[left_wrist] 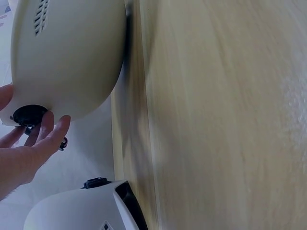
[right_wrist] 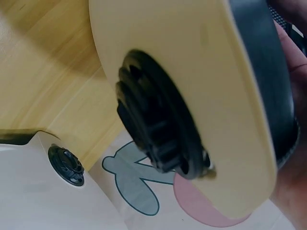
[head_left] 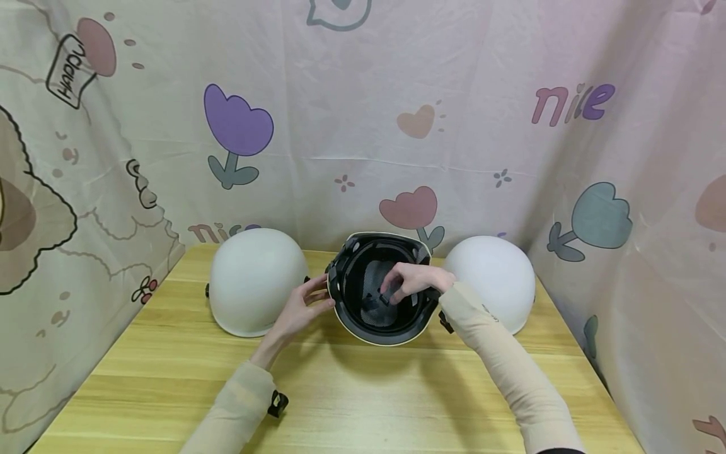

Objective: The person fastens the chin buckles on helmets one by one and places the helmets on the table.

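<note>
A white helmet (head_left: 377, 340) is tipped up at the middle of the table's far side, its black padded inside facing me. My left hand (head_left: 303, 307) holds its left side, with fingers by the black round knob (left_wrist: 29, 115) and the thumb near the rim. Reaching over the right rim, my right hand (head_left: 416, 282) has its fingers curled inside the helmet. Thumb and index finger pinch a small black buckle (head_left: 384, 299) in front of the grey lining. In the right wrist view the shell and another black knob (right_wrist: 158, 115) hide most of that hand.
A second white helmet (head_left: 258, 280) sits dome up on the left, and a third white helmet (head_left: 490, 280) on the right, partly behind my right forearm. The wooden table (head_left: 351, 403) ends at a patterned cloth (head_left: 340, 126) hanging behind and along both sides.
</note>
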Motion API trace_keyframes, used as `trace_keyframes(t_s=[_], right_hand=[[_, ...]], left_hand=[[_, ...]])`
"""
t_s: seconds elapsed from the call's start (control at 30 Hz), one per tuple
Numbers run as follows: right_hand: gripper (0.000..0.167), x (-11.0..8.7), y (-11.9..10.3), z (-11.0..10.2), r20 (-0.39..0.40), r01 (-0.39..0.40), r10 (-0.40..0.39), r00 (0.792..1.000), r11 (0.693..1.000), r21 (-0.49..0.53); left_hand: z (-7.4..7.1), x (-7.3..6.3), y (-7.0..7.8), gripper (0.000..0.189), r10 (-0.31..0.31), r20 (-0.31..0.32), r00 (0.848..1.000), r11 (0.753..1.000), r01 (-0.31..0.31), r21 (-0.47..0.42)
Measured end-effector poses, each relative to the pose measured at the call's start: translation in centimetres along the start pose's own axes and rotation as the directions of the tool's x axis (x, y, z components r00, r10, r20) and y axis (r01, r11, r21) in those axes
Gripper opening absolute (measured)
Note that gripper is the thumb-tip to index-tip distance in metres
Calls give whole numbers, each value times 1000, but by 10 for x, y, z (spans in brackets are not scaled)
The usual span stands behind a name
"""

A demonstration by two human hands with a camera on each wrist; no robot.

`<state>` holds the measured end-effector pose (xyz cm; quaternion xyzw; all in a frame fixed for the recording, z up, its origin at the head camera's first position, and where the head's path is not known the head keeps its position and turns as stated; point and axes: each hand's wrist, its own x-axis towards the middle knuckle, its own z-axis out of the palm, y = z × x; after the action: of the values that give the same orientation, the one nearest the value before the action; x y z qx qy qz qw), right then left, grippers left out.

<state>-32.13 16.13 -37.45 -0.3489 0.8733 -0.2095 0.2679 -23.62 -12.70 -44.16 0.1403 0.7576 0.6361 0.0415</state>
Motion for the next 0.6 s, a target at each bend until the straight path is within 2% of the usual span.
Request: trace_keyframes(t_s=[0.13, 0.33, 0.6], right_hand=[[20, 0, -1, 0, -8, 21, -21, 1000, 1000, -9], [20, 1, -1, 2, -18, -16, 17, 1000, 999, 45], [16, 1, 1, 4, -16, -36, 36, 999, 999, -29]], left_hand=[[0, -1, 0, 64, -5, -1, 1000, 1000, 5, -10], [0, -1, 1, 64, -8, -2, 1000, 1000, 8, -13], [1, -1, 2, 65, -18, -1, 1000, 1000, 18, -7]])
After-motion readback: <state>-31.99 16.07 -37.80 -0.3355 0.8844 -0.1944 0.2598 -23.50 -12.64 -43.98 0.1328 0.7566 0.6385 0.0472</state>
